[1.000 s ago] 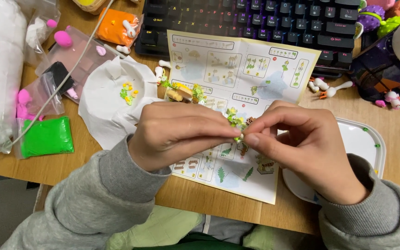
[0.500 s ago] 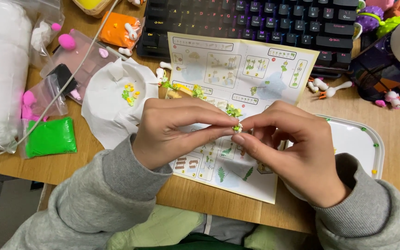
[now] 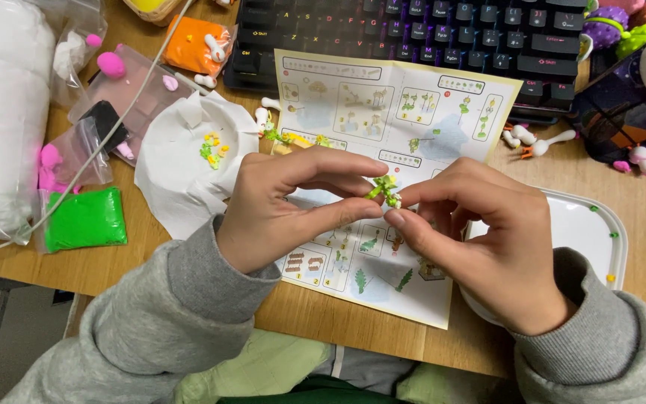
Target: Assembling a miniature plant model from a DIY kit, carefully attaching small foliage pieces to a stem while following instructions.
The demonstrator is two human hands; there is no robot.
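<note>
Home hobby desk, keyboard (image 3: 428,34), clay bags (image 3: 84,219)

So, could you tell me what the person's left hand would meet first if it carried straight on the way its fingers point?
The left hand points rightward, pinching a small green and white brick piece. Straight on, it would first meet the fingertips of the right hand, which already touch that same piece.

Bare desk strip (image 3: 114,262) near edge, L of instruction sheet (image 3: 383,150), passable. Clay bags (image 3: 84,218) crowd far L, keyboard (image 3: 413,34) blocks back, white tray (image 3: 588,224) R.
</note>
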